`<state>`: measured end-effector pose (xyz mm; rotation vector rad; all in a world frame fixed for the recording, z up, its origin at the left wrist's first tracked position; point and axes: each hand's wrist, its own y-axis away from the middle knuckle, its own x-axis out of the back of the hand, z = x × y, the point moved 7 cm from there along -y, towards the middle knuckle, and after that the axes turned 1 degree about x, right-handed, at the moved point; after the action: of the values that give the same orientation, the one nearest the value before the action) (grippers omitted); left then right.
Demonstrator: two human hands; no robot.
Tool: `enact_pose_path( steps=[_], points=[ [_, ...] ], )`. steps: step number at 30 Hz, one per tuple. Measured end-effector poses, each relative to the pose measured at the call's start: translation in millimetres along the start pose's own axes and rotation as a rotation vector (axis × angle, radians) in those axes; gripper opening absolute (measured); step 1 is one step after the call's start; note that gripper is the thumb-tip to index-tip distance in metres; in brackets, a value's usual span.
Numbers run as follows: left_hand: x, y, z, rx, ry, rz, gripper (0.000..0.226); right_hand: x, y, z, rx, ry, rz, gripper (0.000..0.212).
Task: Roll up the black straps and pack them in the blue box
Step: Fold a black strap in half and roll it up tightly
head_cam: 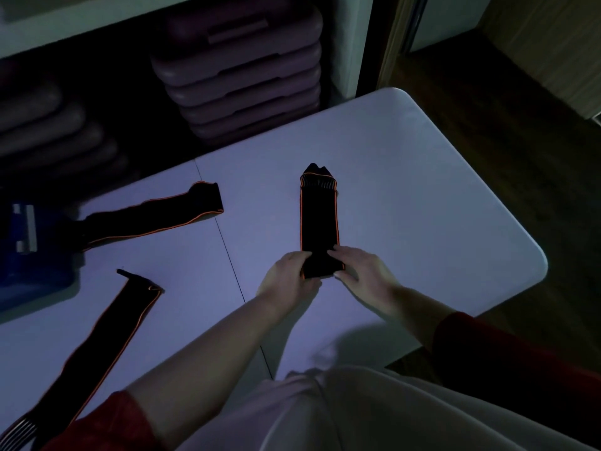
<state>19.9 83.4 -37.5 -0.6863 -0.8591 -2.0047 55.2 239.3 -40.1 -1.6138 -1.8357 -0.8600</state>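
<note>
I see a white tabletop [406, 177] with a dark seam [225, 242] running across it. Behind it, purple steps [240, 79] sit stacked in a shelf. Wooden floor [487, 131] lies to the right.

A white table [422, 190] carries a blue box [32, 265] and three black straps [319, 219] [153, 216] [107, 336].

The left forearm [208, 346] and right forearm [413, 304] reach forward, bare, converging. The left hand [287, 278] and right hand [361, 271] nearly meet, fingers pinching the near end of a black strap [320, 219] from either side.
</note>
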Motion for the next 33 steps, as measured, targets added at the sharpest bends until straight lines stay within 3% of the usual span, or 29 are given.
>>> enact_pose_path(
  steps=[3, 6, 13, 18, 23, 26, 30, 33],
  points=[
    [-1, 1, -1, -0.013, 0.010, 0.014, 0.059, -3, -4, 0, 0.020, 0.021, -0.044, 0.041],
    [0, -3, 3, -0.030, 0.005, 0.007, 0.051, 1, -5, -3, 0.013, -0.007, -0.064, 0.038],
    [10, -30, 8, -0.026, -0.029, -0.088, 0.034, 11, -22, 0, -0.199, -0.104, -0.033, 0.024],
    [4, -54, 5, 0.028, -0.066, -0.126, 0.041, 8, -35, 1, -0.287, -0.048, 0.043, 0.039],
    [14, -67, 8, 0.069, 0.013, -0.032, 0.046, -2, -26, 3, -0.185, 0.153, -0.051, 0.060],
    [20, -65, 13, 0.000, -0.013, 0.034, 0.042, 1, -31, 11, -0.179, 0.194, -0.077, 0.058],
    [1, -63, 9, -0.198, -0.224, -0.121, 0.077, 13, -44, 12, -0.140, 0.180, -0.134, 0.052],
    [4, -73, 11, -0.274, -0.332, -0.103, 0.065, 16, -50, 17, -0.172, 0.141, -0.193, 0.050]
  ],
)
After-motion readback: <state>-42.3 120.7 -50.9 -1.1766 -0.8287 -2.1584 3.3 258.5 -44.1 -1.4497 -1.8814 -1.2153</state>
